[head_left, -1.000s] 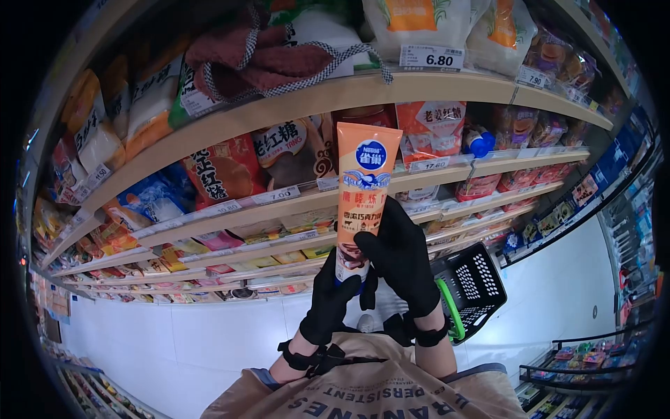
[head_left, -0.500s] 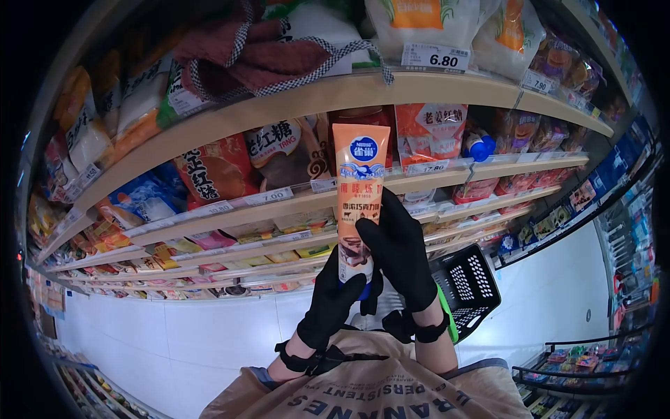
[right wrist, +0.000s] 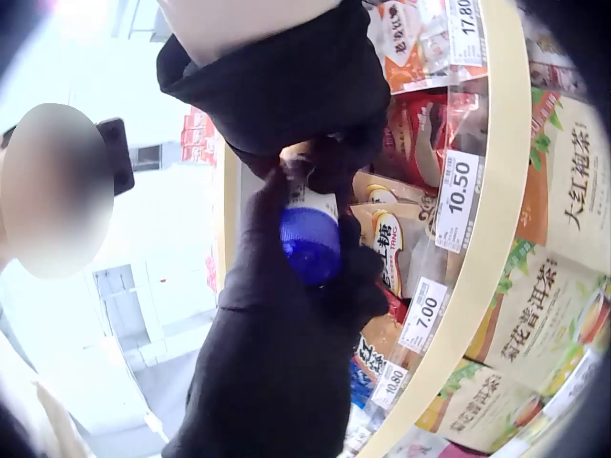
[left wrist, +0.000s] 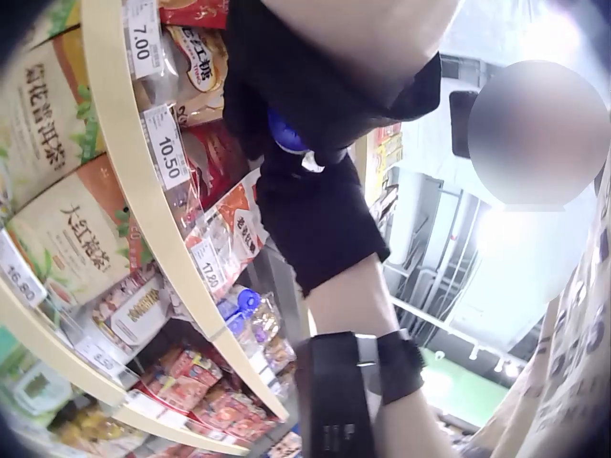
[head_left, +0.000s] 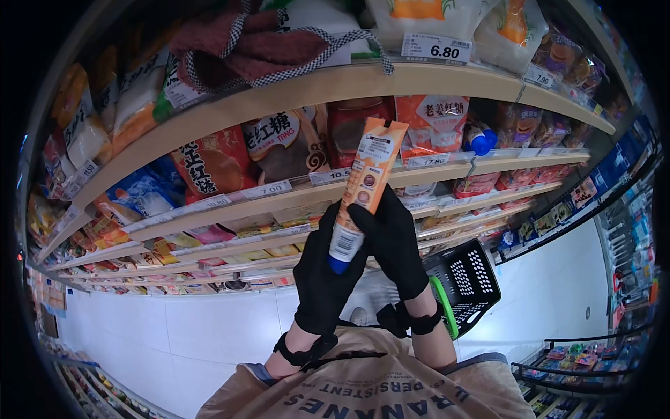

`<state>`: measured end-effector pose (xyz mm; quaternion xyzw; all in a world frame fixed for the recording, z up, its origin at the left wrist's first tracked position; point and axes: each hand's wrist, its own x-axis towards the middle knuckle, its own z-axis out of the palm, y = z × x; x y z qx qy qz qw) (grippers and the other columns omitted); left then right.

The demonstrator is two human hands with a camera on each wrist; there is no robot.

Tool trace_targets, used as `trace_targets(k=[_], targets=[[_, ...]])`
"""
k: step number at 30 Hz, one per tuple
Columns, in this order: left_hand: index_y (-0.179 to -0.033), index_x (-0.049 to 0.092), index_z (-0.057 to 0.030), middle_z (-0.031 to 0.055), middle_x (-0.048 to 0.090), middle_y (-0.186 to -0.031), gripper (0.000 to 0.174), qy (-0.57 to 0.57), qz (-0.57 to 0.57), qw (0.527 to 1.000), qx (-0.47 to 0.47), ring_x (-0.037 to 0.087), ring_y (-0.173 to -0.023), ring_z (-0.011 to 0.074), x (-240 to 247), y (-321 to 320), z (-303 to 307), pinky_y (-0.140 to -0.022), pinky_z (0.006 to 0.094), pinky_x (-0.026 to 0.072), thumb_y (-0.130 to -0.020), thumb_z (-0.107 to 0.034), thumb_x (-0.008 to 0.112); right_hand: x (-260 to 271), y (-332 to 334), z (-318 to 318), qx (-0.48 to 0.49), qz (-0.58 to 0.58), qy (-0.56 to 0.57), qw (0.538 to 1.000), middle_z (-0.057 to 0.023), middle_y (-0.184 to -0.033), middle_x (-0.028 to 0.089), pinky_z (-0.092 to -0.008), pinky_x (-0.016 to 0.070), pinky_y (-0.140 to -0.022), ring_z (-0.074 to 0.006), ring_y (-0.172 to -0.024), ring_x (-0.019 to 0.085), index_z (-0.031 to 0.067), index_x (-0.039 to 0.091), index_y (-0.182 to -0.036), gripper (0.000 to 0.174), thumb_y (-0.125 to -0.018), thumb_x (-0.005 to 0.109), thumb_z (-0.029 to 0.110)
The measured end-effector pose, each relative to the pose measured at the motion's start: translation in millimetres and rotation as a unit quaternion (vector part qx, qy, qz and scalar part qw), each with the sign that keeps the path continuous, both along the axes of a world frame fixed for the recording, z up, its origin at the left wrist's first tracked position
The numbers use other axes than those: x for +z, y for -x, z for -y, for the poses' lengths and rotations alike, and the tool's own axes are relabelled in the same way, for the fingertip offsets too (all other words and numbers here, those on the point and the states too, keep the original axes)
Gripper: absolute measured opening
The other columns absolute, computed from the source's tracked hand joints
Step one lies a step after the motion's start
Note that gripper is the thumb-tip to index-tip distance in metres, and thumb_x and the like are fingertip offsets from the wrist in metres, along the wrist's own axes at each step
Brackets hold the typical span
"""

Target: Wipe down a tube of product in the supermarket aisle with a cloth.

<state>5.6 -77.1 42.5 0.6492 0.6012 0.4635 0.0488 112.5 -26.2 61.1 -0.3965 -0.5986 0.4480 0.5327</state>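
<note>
An orange squeeze tube of condensed milk [head_left: 373,164] with a blue cap [right wrist: 310,248] is held up in front of the shelves, cap end down and slightly tilted. Its back faces me, showing small print and a barcode near the cap. My black-gloved left hand [head_left: 322,279] grips the lower part from the left, fingers around the cap end. From the other side my gloved right hand [head_left: 396,244] holds the tube's middle, its thumb across the back. Both wrist views show the cap between the two gloves, with most of the tube hidden there.
Shelves with bagged sugar [head_left: 279,140] and price tags stand right in front. A dark red cloth [head_left: 258,52] with a checkered edge lies on the upper shelf. A black basket [head_left: 474,279] with a green handle is at my lower right, above the white floor [head_left: 223,328].
The tube has been turned from its printed front to its back, and its top now leans right. The left hand has moved up around the lower end; both hands keep hold.
</note>
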Motion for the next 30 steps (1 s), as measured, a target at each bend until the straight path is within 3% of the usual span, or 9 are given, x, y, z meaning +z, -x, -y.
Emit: trace_targets(k=[2,3,4,6,7,8,9,13,30], targets=[[-0.131,0.033,-0.0096,0.0123,0.059,-0.094,0.069,0.010,0.169,0.979,-0.112,0.061,-0.081,0.0173,-8,-2,-1,-0.062,0.0287,0.0494,-0.069,-0.002,0.064,2,-5,0,0.007,-0.023,0.055,0.998,-0.0119,-0.098,0.060,-0.0289,0.0485,-0.071,-0.0162,-0.080,0.060,0.0018,0.045,-0.116,0.045,-0.079,0.060,0.024],[-0.134,0.026,-0.0100,0.0130,0.060,-0.092,0.074,0.128,0.259,0.948,-0.132,0.061,-0.080,0.0176,-4,-1,6,-0.063,0.0299,0.0499,-0.069,0.002,0.060,2,-8,0,0.037,-0.117,0.104,0.987,-0.0104,-0.099,0.059,-0.0286,0.0483,-0.071,-0.0163,-0.082,0.059,0.0019,0.046,-0.116,0.044,-0.081,0.058,0.024],[-0.134,0.026,-0.0100,0.0130,0.060,-0.092,0.074,0.128,0.258,0.948,-0.133,0.061,-0.080,0.0176,0,-1,9,-0.063,0.0299,0.0499,-0.069,0.002,0.060,2,-11,0,0.067,-0.210,0.151,0.964,-0.0089,-0.101,0.058,-0.0283,0.0481,-0.072,-0.0165,-0.084,0.059,0.0020,0.046,-0.116,0.043,-0.082,0.056,0.025],[-0.135,0.022,-0.0101,0.0134,0.060,-0.090,0.077,0.196,0.416,0.864,-0.207,0.061,-0.082,0.0198,5,-3,12,-0.070,0.0307,0.0496,-0.069,0.003,0.058,-8,-14,1,0.069,-0.206,0.157,0.963,-0.0069,-0.100,0.057,-0.0286,0.0475,-0.071,-0.0148,-0.086,0.057,0.0020,0.046,-0.117,0.040,-0.085,0.052,0.026],[-0.134,0.026,-0.0078,0.0125,0.061,-0.090,0.075,0.179,0.432,0.859,-0.209,0.062,-0.084,0.0210,5,-4,14,-0.074,0.0311,0.0490,-0.068,0.003,0.060,-11,-14,1,0.066,-0.222,0.122,0.965,-0.0070,-0.099,0.057,-0.0296,0.0472,-0.071,-0.0139,-0.085,0.056,0.0021,0.046,-0.117,0.039,-0.086,0.051,0.026],[-0.134,0.026,-0.0078,0.0125,0.061,-0.090,0.075,0.179,0.432,0.858,-0.210,0.062,-0.084,0.0210,1,-4,15,-0.074,0.0311,0.0490,-0.068,0.003,0.060,-12,-14,2,0.062,-0.237,0.089,0.965,-0.0072,-0.099,0.057,-0.0307,0.0468,-0.070,-0.0131,-0.084,0.055,0.0023,0.046,-0.117,0.039,-0.086,0.050,0.026],[-0.132,0.030,-0.0066,0.0125,0.061,-0.094,0.073,0.139,0.362,0.902,-0.191,0.061,-0.087,0.0209,-6,-2,15,-0.075,0.0311,0.0490,-0.067,0.002,0.062,-10,-15,2,0.017,-0.135,0.009,0.991,-0.0048,-0.089,0.057,-0.0261,0.0459,-0.059,-0.0087,-0.071,0.053,0.0041,0.047,-0.117,0.036,-0.087,0.048,0.024],[-0.125,0.042,-0.0037,0.0131,0.056,-0.107,0.068,0.016,0.237,0.958,-0.158,0.058,-0.097,0.0214,-6,-4,13,-0.079,0.0318,0.0479,-0.063,-0.003,0.070,9,-17,12,0.033,-0.155,0.085,0.984,0.0000,-0.074,0.052,-0.0162,0.0334,-0.041,-0.0021,-0.050,0.043,0.0053,0.047,-0.114,0.031,-0.087,0.048,0.020],[-0.123,0.043,-0.0035,0.0134,0.053,-0.113,0.066,0.039,0.255,0.955,-0.148,0.054,-0.102,0.0217,-10,-1,29,-0.083,0.0322,0.0461,-0.064,-0.006,0.072,16,-17,31,0.046,-0.169,0.094,0.980,-0.0005,-0.083,0.056,-0.0174,0.0354,-0.046,-0.0026,-0.056,0.044,0.0044,0.047,-0.115,0.031,-0.085,0.049,0.013]])
